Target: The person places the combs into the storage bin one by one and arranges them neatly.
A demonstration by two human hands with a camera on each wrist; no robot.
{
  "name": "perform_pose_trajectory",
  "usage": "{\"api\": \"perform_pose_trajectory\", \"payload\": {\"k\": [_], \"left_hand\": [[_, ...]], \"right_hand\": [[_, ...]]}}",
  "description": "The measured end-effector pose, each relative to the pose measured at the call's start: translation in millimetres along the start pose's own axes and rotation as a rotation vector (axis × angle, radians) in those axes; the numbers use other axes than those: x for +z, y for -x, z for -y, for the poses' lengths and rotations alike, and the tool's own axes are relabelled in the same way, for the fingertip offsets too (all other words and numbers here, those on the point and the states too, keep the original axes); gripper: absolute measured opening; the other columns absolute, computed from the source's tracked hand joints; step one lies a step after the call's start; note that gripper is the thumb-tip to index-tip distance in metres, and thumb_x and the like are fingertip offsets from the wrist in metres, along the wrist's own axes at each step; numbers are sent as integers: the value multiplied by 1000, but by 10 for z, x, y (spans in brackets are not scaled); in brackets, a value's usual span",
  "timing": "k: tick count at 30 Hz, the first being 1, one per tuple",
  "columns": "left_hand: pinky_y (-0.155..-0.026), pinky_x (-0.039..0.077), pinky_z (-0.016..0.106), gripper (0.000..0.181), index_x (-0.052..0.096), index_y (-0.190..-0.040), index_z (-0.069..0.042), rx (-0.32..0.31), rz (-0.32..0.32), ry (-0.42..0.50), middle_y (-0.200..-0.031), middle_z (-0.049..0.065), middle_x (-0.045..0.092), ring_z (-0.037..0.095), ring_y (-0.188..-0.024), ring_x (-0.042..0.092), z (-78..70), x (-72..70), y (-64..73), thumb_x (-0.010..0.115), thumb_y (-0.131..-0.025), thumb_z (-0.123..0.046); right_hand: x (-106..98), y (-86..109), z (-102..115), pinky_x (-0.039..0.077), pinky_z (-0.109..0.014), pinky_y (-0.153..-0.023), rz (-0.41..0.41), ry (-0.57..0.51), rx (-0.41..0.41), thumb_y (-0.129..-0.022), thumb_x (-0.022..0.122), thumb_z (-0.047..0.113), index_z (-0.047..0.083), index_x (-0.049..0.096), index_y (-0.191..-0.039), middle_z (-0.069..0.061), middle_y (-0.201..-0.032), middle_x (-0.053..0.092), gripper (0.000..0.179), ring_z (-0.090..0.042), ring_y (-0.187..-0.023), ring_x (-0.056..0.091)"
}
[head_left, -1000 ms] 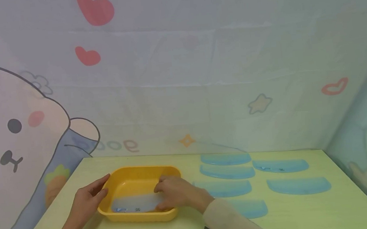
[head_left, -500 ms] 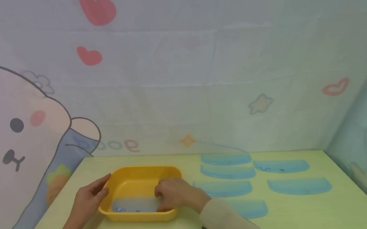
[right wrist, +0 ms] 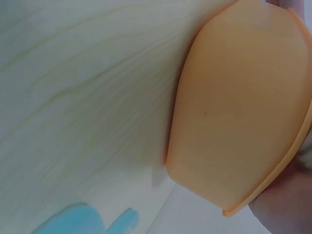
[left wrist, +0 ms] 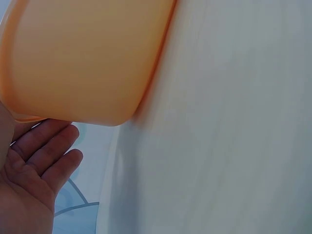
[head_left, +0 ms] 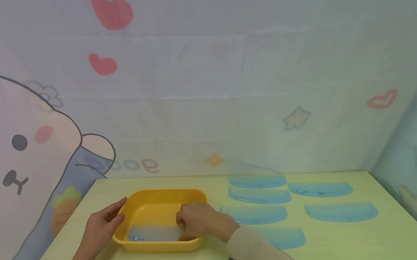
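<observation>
A translucent blue comb (head_left: 152, 232) lies along the near side inside a yellow plastic basin (head_left: 162, 246). My right hand (head_left: 199, 220) reaches over the basin's right side, with curled fingers and thumb at the comb's right end, which they cover. In the right wrist view, the basin's outer wall (right wrist: 234, 97) hides most of that hand. My left hand (head_left: 99, 232) rests at the basin's left side, thumb and index fingertip against the rim. Its other fingers (left wrist: 53, 144) show loosely extended below the basin in the left wrist view.
Several blue half-moon combs lie flat on the pale yellow table right of the basin, among them a far comb (head_left: 258, 180), a near comb (head_left: 283, 237) and a rightmost comb (head_left: 341, 212). A printed cloth backdrop (head_left: 205, 85) stands behind the table.
My right fingers have curled in more over the comb's right end, and the dark mark on its middle no longer shows. The left hand and the basin stay put.
</observation>
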State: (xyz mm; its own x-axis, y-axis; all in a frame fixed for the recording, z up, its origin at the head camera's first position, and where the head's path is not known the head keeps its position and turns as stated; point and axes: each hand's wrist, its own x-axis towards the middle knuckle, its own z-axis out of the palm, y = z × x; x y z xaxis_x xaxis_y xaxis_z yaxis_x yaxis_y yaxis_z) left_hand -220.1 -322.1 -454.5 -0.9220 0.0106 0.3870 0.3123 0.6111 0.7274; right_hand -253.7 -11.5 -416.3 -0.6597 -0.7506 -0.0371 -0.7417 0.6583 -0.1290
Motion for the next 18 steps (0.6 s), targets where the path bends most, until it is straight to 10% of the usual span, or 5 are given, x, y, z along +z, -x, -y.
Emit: {"api": "perform_pose_trajectory", "payload": {"k": [10, 18], "left_hand": [[-81, 56, 13, 43, 64, -142, 8, 9, 17, 25, -138, 29, 64, -11, -110, 56, -1, 3, -5, 70, -100, 4], [-81, 55, 11, 43, 64, -141, 7, 3, 12, -22, -137, 28, 65, -7, -111, 59, -2, -5, -1, 72, -99, 4]], "right_hand": [[-38, 112, -165, 53, -20, -87, -86, -360, -13, -94, 84, 37, 11, 77, -125, 5, -112, 71, 41, -6, -97, 62], [-163, 359, -280, 54, -25, -97, -211, -421, -123, -97, 82, 30, 3, 73, -131, -7, -123, 72, 43, -20, -111, 67]]}}
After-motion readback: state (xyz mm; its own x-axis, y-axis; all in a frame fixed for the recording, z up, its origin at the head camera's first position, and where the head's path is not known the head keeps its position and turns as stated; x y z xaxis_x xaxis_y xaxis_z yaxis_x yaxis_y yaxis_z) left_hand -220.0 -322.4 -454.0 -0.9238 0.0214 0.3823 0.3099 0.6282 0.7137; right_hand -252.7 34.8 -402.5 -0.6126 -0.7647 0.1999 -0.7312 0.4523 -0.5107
